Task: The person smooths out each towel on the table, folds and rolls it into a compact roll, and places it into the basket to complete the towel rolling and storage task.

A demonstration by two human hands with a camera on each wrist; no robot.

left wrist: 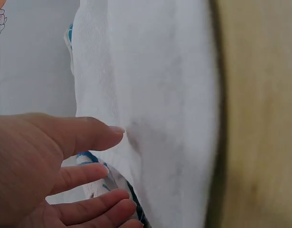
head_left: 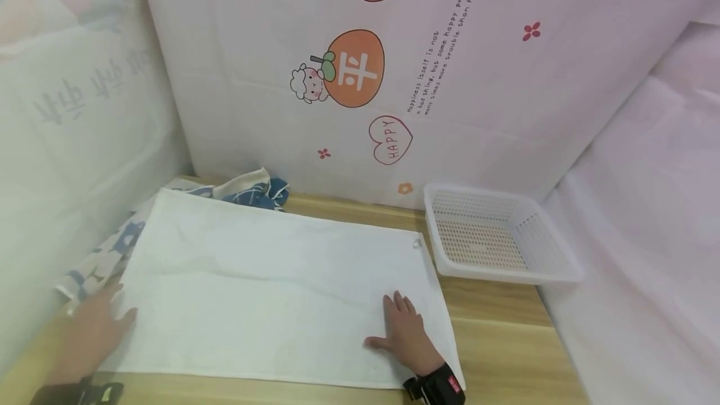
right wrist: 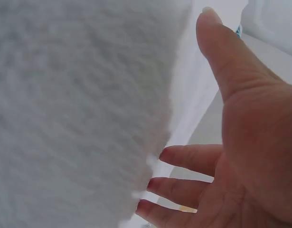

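Note:
A white towel [head_left: 270, 292] lies spread flat over the wooden table, with a few soft creases across it. At its left edge is my left hand [head_left: 92, 333], slightly blurred, thumb and fingers apart; in the left wrist view the thumb tip is close to the white cloth [left wrist: 160, 95]. My right hand [head_left: 407, 333] rests on the towel near its right front corner, fingers spread. The right wrist view shows those fingertips against the fuzzy cloth [right wrist: 79, 114]. Under the towel's left and back edges a blue-and-white patterned cloth [head_left: 126, 239] sticks out.
A white plastic basket [head_left: 548, 274] stands at the back right, just beyond the towel's corner. Wooden tabletop [head_left: 500, 342] shows to the right and along the front. Printed white curtains [head_left: 253, 99] hang behind and at both sides.

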